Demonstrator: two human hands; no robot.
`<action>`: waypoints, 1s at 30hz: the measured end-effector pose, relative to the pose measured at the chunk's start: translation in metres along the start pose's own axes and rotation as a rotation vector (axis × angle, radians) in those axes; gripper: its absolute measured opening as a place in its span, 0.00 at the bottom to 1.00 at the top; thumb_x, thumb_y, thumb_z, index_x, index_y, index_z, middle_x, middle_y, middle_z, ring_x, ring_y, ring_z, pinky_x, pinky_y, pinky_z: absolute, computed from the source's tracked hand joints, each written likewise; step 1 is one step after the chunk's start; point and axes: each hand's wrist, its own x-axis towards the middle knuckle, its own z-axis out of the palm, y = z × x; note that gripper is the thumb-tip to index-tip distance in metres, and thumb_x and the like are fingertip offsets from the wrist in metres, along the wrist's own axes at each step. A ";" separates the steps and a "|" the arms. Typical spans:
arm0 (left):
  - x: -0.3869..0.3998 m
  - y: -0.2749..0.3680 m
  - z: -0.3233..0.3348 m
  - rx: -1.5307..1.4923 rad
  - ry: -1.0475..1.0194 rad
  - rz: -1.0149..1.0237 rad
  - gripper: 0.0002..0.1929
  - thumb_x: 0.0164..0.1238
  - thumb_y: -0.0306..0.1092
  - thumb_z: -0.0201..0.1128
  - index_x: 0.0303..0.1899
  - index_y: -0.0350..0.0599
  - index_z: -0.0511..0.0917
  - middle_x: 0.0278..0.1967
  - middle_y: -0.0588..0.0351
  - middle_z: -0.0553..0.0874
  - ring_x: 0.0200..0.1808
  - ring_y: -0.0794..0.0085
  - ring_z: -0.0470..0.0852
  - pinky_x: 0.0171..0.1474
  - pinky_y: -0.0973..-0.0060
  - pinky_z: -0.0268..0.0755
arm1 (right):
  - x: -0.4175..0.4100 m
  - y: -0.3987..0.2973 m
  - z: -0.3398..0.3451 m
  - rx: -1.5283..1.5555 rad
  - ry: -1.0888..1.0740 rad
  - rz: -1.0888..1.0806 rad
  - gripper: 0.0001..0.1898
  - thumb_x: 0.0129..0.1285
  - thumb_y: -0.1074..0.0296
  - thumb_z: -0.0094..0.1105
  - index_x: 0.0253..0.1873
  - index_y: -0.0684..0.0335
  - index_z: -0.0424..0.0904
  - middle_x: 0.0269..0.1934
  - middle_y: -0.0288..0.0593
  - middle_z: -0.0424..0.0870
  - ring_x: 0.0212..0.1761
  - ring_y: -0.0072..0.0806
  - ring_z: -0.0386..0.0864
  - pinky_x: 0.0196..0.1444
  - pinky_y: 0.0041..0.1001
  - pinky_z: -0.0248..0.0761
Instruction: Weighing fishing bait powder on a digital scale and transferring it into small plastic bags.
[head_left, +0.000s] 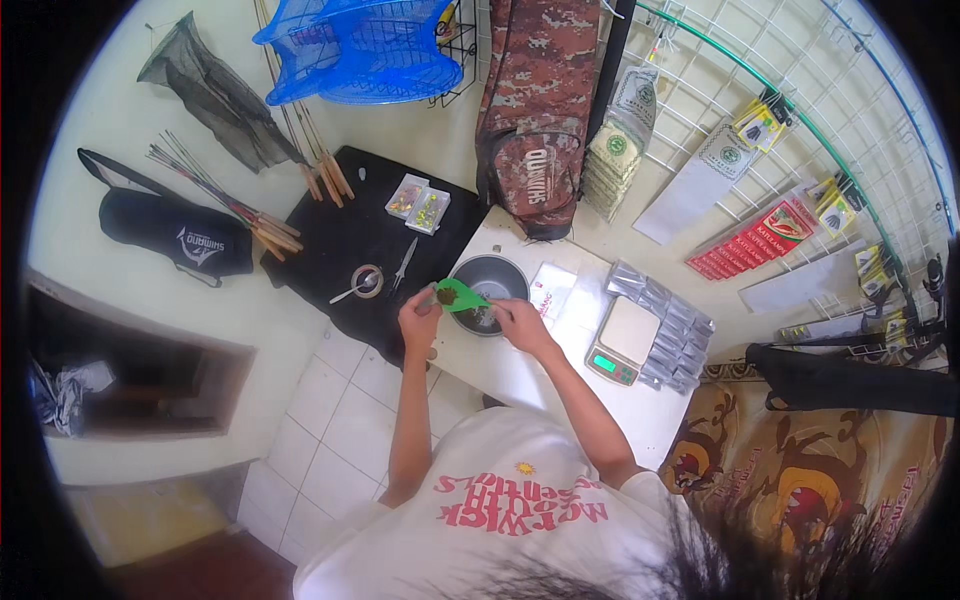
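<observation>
My right hand (516, 321) grips the narrow end of a green plastic scoop (469, 299), held over the left part of a dark round bowl (513, 276). Dark crumbly material (447, 295) lies at the scoop's wide end. My left hand (420, 315) is at that wide end, its fingers around a small clear bag or container whose kind I cannot tell. Some loose bits lie in the bowl. Right of the bowl is a white printed packet (553, 289), and farther right a digital kitchen scale (626, 334) with a lit display.
Many filled grey packets (679, 334) lie beside the scale. On the black cloth (322, 262) are a roll of tape (367, 281) with a spoon (352, 289), a knife-like tool (406, 262) and small boxes of colourful pieces (429, 210). A camouflage bag (536, 142) hangs behind.
</observation>
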 end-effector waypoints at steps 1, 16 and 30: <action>0.000 0.003 0.001 0.007 -0.007 -0.020 0.20 0.49 0.24 0.64 0.48 0.39 0.80 0.27 0.54 0.86 0.26 0.80 0.81 0.31 0.82 0.72 | 0.000 0.000 0.003 -0.002 0.003 0.002 0.14 0.62 0.69 0.52 0.51 0.65 0.79 0.31 0.53 0.80 0.31 0.45 0.76 0.36 0.34 0.69; -0.002 0.023 -0.005 -0.203 0.025 -0.104 0.22 0.51 0.20 0.62 0.52 0.32 0.76 0.29 0.59 0.83 0.27 0.83 0.77 0.31 0.87 0.67 | -0.011 -0.018 0.017 -0.006 0.202 -0.115 0.17 0.60 0.75 0.56 0.55 0.64 0.76 0.30 0.50 0.74 0.29 0.39 0.74 0.32 0.31 0.72; -0.002 0.030 -0.016 -0.209 0.056 -0.086 0.21 0.55 0.19 0.62 0.53 0.30 0.74 0.25 0.63 0.80 0.26 0.83 0.78 0.35 0.85 0.73 | -0.013 0.074 0.030 -0.365 0.079 0.316 0.12 0.66 0.65 0.45 0.43 0.65 0.78 0.32 0.57 0.81 0.38 0.50 0.80 0.41 0.45 0.73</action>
